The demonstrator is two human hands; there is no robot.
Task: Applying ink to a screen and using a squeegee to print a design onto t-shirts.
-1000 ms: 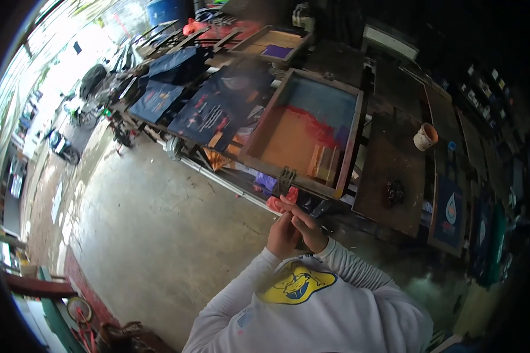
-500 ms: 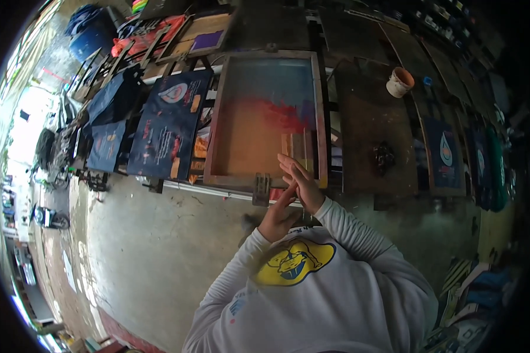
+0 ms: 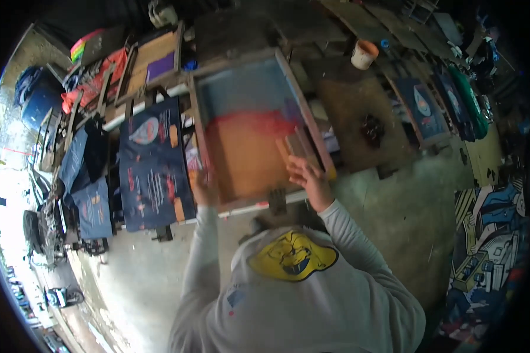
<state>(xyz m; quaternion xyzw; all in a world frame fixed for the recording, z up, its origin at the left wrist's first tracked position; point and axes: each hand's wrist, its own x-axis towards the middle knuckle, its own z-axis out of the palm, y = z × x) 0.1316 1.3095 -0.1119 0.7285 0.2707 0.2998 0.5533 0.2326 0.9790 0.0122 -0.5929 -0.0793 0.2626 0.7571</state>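
Note:
A wooden-framed printing screen lies before me, stained blue at the far end, red across the middle and orange nearer me. A squeegee rests inside its right part. My right hand, fingers spread, is just below the squeegee, over the near right of the screen. Blurred, my left hand is at the screen's left side; I cannot tell whether it grips the frame. Beside it lies a dark navy printed sheet.
More dark sheets lie leftward, near a smaller screen and red plastic. To the right are a stained board with a dark blob, a white pot and printed panels. Grey concrete floor lies below.
My hands, pressed together earlier, have separated: the left has moved up and left to the screen's side, the right has spread its fingers near the squeegee. The view has turned.

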